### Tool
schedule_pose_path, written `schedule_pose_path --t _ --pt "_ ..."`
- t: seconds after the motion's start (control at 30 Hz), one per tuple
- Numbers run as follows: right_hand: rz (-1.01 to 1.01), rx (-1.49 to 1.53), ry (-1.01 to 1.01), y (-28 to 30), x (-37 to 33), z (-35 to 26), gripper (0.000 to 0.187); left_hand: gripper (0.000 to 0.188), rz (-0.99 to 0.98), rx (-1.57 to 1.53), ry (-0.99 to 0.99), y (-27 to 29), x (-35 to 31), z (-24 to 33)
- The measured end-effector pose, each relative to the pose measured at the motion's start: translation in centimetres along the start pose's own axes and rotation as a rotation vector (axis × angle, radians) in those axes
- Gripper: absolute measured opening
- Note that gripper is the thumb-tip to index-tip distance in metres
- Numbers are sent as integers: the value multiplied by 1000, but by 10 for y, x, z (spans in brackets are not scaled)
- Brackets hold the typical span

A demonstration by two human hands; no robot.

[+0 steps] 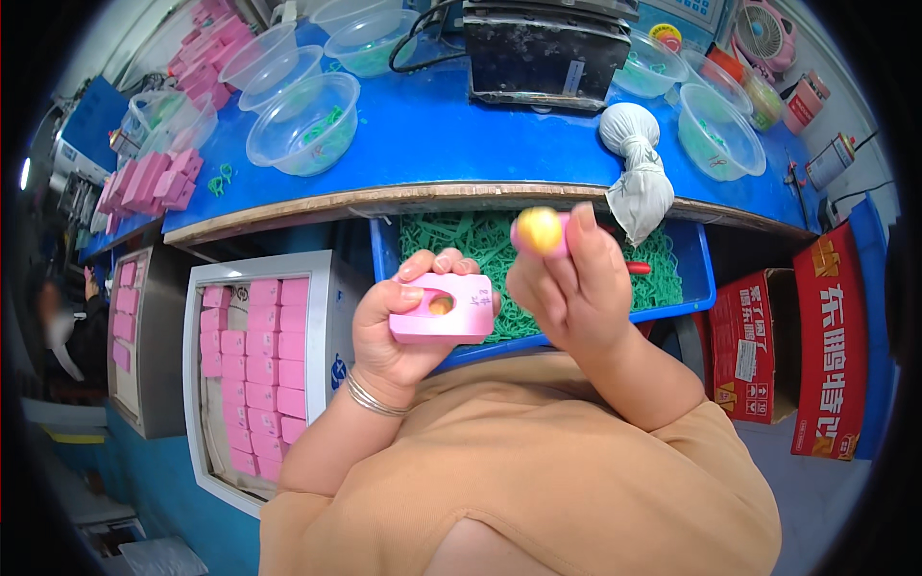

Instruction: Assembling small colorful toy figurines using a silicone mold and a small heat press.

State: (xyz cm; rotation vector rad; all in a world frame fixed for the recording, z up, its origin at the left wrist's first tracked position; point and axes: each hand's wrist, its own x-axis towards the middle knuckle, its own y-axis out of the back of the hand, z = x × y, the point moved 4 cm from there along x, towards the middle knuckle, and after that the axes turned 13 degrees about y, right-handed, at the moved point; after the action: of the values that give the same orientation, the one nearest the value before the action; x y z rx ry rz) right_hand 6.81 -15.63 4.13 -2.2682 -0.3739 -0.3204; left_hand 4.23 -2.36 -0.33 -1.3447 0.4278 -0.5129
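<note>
My left hand is closed around a pink block with an oval hollow in its top. Something yellowish shows inside the hollow. Raised to the right of it, my right hand grips a small pink piece with a rounded yellow end, the thumb pressed along its side. The two held things are apart. Beneath both hands lies a blue tray full of green looped pieces. A red-handled tool is partly hidden behind my right hand.
Across the blue table stand several clear bowls with green pieces, a dark machine and a tied white cloth bag. Pink blocks fill a white-framed case on the left. Red cardboard boxes stand at the right.
</note>
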Motion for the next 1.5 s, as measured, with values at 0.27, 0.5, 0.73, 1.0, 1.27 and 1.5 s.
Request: schedule_pose_path --t 0.27,0.5,0.73,1.0,1.27,1.5 --pt "338 -126 -364 68 38 2 44 46 126 90 1 11 -17 10" --pt "76 -212 -500 71 1 29 51 29 509 675 -162 11 -36 14" --pt "-8 12 -538 25 -33 52 57 56 478 2032 -794 -27 -19 -2" --pt "-15 1 -429 20 -30 43 48 101 439 1713 -308 5 -9 3" --pt "-88 -99 -328 22 -34 47 41 57 355 783 -238 5 -7 8" --pt "-330 -604 -619 32 -57 62 27 87 42 318 -108 -11 -3 23"
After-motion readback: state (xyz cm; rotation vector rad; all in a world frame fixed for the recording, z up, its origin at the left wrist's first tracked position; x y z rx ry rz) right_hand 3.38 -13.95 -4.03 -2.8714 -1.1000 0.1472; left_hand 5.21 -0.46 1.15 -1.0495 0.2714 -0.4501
